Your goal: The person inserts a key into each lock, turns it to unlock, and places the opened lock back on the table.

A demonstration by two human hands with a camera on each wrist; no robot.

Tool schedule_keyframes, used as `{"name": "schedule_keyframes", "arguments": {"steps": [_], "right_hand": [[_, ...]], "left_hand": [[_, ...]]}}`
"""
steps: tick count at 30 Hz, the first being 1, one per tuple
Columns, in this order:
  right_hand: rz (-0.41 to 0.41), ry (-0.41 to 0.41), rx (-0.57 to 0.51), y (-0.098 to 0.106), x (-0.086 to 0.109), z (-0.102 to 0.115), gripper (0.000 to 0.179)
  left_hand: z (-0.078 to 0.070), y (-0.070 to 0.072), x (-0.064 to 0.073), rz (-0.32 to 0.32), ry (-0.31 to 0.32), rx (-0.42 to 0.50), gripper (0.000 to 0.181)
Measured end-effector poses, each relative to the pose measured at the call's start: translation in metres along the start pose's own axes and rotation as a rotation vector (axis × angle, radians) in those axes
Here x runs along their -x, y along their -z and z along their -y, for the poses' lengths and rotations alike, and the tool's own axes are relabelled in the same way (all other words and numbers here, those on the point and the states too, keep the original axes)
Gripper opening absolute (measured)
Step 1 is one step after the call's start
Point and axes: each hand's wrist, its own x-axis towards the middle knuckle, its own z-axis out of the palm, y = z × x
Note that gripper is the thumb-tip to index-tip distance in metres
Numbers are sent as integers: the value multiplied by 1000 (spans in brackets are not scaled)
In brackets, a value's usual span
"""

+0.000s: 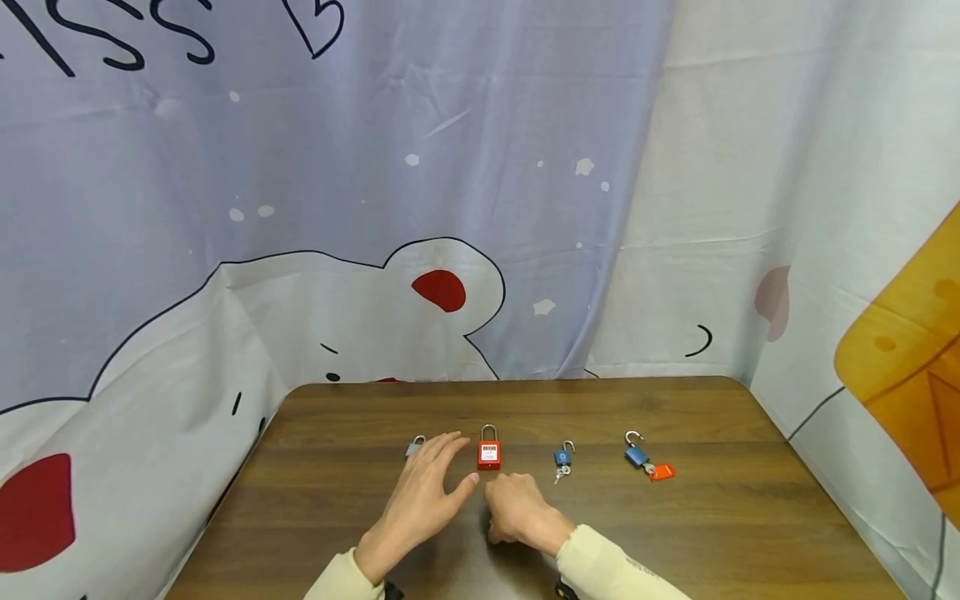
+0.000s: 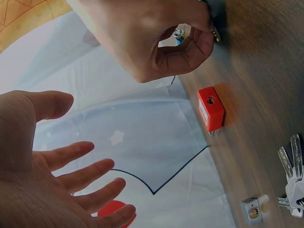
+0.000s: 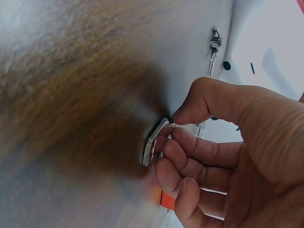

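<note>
My right hand is low over the table and pinches a small flat metal key between thumb and fingertips, close to the wood. The key is hidden under the hand in the head view. My left hand is held over the table with fingers spread, holding nothing. Just beyond the two hands stands a red padlock with a white label, its shackle upright. A grey padlock stands at the left, partly covered by the left hand in the head view. Several silver keys lie near it.
To the right lie a small blue padlock with its shackle open and keys attached, and another blue padlock with an open shackle and an orange tag. A printed curtain hangs behind the wooden table.
</note>
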Motion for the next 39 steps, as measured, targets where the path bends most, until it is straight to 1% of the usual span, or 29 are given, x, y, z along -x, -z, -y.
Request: {"name": "schedule_keyframes", "arguments": {"steps": [4, 9, 13, 19, 23, 31, 36, 39], "right_hand": [[18, -15, -36, 3, 1, -2, 31], [11, -35, -77, 8, 1, -4, 34], [-2, -41, -103, 10, 2, -7, 35], [0, -67, -137, 16, 5, -10, 34], [-1, -69, -150, 21, 7, -12, 32], [-34, -50, -170, 25, 11, -15, 28], [-82, -37, -175, 28, 13, -17, 30], [-88, -37, -181, 28, 13, -17, 30]], "left_hand": [[0, 1, 0, 4, 12, 4, 54], [-1, 1, 0, 13, 25, 0, 57], [-1, 0, 0, 12, 22, 2, 57], [0, -1, 0, 5, 14, -12, 56], [-1, -1, -1, -2, 5, -20, 56], [-2, -1, -1, 6, 10, -22, 56], [-3, -2, -1, 10, 9, -21, 57], [-3, -2, -1, 4, 6, -21, 57]]}}
